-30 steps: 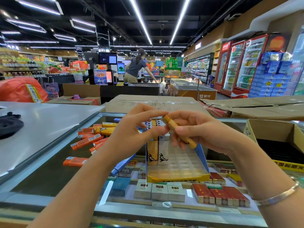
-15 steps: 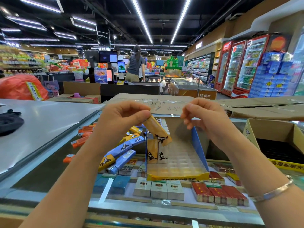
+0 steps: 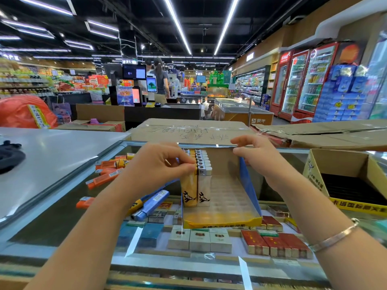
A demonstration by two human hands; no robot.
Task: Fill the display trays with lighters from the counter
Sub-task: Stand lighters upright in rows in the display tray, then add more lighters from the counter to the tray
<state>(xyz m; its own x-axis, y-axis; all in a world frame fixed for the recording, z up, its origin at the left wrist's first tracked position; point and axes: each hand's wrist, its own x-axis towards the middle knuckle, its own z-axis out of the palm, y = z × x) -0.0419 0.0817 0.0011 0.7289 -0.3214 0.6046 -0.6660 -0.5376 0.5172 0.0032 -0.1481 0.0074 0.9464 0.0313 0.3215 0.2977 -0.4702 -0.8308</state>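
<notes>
Head view: an orange lighter [image 3: 189, 190] is pinched at its top by the left hand [image 3: 161, 166] and stood upright in the display tray [image 3: 222, 220], touching a white lighter [image 3: 204, 189] in the near row. If it is released before it seats, a tilt against that row is likely, caused by the loose fit. The right hand [image 3: 256, 158] is held at the tray's blue side wall, fingers relaxed and apparently gripping nothing. Loose lighters [image 3: 106, 176] lie on the glass counter [image 3: 52, 210], left of the tray.

Cigarette packs [image 3: 200, 240] under glass — open cardboard box [image 3: 343, 162] right — orange bag [image 3: 23, 111].
</notes>
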